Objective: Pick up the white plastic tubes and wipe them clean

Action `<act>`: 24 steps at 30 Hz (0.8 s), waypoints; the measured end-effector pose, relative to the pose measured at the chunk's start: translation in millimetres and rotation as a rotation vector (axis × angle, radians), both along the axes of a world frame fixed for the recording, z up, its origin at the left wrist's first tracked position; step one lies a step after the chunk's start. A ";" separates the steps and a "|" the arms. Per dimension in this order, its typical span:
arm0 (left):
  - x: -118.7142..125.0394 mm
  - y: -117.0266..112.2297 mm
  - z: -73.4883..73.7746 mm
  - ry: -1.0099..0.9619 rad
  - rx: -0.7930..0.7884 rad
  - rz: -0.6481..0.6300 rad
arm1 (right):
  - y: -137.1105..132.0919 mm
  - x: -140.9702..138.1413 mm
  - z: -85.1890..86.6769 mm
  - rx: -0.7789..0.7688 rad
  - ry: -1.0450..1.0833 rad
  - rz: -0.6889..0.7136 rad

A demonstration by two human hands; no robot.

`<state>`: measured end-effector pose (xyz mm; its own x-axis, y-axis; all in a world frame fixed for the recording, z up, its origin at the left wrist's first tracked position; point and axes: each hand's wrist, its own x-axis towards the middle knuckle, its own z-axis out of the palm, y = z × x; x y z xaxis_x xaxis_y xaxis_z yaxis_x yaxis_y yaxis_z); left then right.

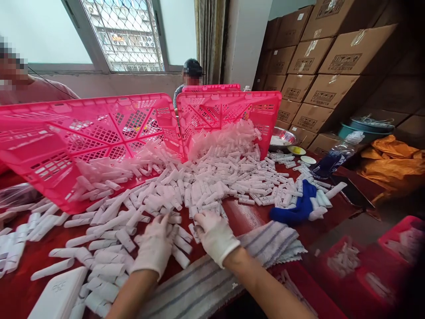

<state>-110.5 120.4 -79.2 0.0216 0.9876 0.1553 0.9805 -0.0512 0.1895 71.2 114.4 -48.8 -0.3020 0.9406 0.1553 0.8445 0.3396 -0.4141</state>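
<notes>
Lots of little white rolls (pixel 166 190) lie in a big messy pile on the red tabletop (pixel 242 213). The white-gloved left hand (pixel 154 248) is down among them, with rolls on both sides. The white-gloved right hand (pixel 215 237) is near it, at the pile's front edge. Both hands are curled; I cannot tell if they pinch any rolls. A striped towel (pixel 199 288) lies nearer the person.

The gloved left hand (pixel 156 246) and right hand (pixel 214 237) are at white tubes (pixel 108 269) heaped on the red table (pixel 239 212). Pink baskets (pixel 229 95) stand behind; a striped towel (pixel 206 288) lies nearest, a blue cloth (pixel 297 210) to the right.
</notes>
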 end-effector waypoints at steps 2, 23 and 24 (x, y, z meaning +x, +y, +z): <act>7.1 -14.2 -8.0 -0.059 0.004 -0.031 | 1.5 -7.4 -2.0 -0.015 -0.050 0.000; 52.3 -16.1 39.9 -0.058 -0.164 -0.260 | -8.1 100.9 -45.2 0.132 0.295 -0.117; 59.7 -17.5 40.7 -0.067 -0.182 -0.325 | -5.9 106.9 -43.8 0.129 0.272 -0.160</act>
